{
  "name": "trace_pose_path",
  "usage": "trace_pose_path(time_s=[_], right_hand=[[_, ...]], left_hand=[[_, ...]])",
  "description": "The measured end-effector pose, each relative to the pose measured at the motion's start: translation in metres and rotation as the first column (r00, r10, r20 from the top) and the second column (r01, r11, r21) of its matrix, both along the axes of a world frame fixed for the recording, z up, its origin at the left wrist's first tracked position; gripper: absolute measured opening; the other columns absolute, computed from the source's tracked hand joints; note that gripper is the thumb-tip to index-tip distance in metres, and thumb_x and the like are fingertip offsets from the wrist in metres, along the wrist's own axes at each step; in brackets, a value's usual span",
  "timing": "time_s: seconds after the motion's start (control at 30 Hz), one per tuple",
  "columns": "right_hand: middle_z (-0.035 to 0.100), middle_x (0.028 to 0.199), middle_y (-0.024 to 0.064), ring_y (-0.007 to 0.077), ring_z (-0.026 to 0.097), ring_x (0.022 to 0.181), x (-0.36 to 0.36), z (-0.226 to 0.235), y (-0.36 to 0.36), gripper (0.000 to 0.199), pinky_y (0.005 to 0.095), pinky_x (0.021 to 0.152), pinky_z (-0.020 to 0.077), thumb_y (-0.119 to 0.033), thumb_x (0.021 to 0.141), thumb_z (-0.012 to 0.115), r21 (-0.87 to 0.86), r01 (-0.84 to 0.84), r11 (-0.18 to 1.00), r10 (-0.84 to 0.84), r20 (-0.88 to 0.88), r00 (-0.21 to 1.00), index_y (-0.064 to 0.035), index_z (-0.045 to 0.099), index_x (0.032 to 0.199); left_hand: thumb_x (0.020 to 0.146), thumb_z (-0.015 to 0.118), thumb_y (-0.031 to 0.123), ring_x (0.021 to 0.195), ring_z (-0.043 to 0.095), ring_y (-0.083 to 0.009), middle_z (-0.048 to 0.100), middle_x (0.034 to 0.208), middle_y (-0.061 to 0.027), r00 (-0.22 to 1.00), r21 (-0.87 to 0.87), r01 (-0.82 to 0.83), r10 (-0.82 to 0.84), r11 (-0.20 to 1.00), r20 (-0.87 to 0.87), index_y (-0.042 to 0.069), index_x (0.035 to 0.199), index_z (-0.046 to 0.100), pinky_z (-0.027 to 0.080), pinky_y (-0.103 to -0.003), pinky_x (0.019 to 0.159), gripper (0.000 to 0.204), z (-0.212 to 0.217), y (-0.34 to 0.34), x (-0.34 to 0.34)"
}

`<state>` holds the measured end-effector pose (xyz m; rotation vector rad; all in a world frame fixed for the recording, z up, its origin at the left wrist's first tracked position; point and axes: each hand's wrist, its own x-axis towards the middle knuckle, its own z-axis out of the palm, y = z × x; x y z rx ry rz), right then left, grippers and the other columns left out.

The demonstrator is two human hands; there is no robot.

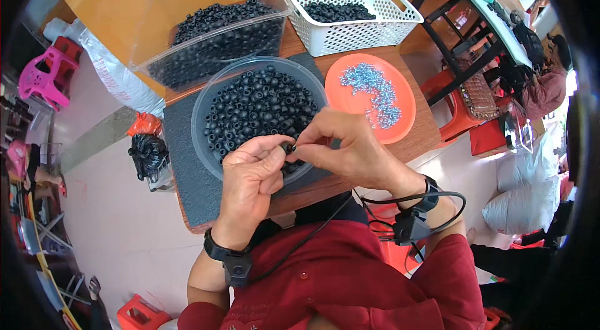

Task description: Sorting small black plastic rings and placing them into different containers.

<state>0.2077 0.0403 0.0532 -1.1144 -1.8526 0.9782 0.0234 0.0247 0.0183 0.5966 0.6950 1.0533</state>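
A small black piece (287, 147) is up in the air over the front of a big round bowl (199, 105). The left hand (250, 174) has its finger and thumb closed on it. The right hand (347, 145) has its fingers pinched together at the piece's right end; I can't tell if they hold some tiny thing too. The bowl is full of black pieces (259, 102) and sits partly on a dark mat (187, 170) on the brown surface (425, 124). Just right of it is an orange plate (407, 92) with shiny blue and silver bits (375, 92). Behind are a clear box (150, 36) and a white basket (365, 37), both with black pieces inside.
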Motion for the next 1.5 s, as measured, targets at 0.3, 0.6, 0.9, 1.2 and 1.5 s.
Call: trace_pose_path(time_s=[0.3,0.6,0.9,1.2,1.5], right_hand=[[0.066,0.070,0.0138,0.0162,0.063,0.065,-0.005,0.002,0.002,0.019,0.0297,0.059,0.0482,-0.013,0.078,0.069,-0.185,-0.083,0.979,0.086,0.008,0.996,0.0057,0.066,0.079],[0.064,0.066,0.0143,0.0202,0.062,0.062,-0.012,-0.007,0.002,0.021,0.0326,0.057,0.0470,-0.017,0.079,0.070,-0.132,-0.014,0.991,0.013,-0.008,1.000,0.0040,0.067,0.078],[0.063,0.071,0.0142,0.0270,0.058,0.065,-0.022,-0.020,0.000,0.017,0.0355,0.058,0.0439,-0.016,0.080,0.070,-0.068,0.100,0.993,-0.104,-0.073,0.992,0.0000,0.068,0.079],[0.053,0.071,0.0088,0.0262,0.050,0.065,-0.037,-0.029,-0.004,0.013,0.0373,0.056,0.0403,-0.003,0.074,0.067,0.598,0.052,0.800,-0.106,0.057,0.993,-0.0011,0.062,0.086],[0.047,0.076,0.0093,0.0247,0.045,0.068,-0.048,-0.046,-0.006,0.024,0.0360,0.059,0.0366,-0.001,0.066,0.059,0.728,-0.011,0.685,-0.253,0.252,0.934,0.0017,0.061,0.090]], left_hand=[[0.086,0.067,0.008,0.052,0.037,0.0001,0.058,0.072,0.0041,0.977,0.144,-0.096,0.121,0.985,-0.175,-0.002,0.100,0.066,0.026,-0.016,0.044,0.018,-0.003,-0.010,-0.002],[0.086,0.066,0.007,0.054,0.039,-0.0010,0.063,0.078,-0.0016,0.985,0.128,-0.091,0.108,0.988,-0.135,-0.003,0.101,0.066,0.027,-0.016,0.045,0.018,-0.003,-0.010,-0.001],[0.093,0.056,0.015,0.055,0.046,-0.0085,0.063,0.089,-0.0103,0.963,-0.060,-0.004,0.020,0.998,0.268,-0.002,0.103,0.060,0.037,-0.023,0.052,0.020,-0.012,-0.001,-0.008],[0.093,0.055,0.017,0.096,0.059,-0.0262,0.062,0.102,-0.0169,0.906,-0.242,-0.165,0.244,0.956,0.346,0.000,0.100,0.060,0.047,-0.039,0.086,0.020,-0.022,0.010,-0.008],[0.095,0.053,0.020,0.109,0.055,-0.0298,0.060,0.109,-0.0164,0.886,-0.251,-0.155,0.247,0.955,0.393,0.001,0.103,0.057,0.042,-0.041,0.094,0.021,-0.023,0.009,-0.010]])
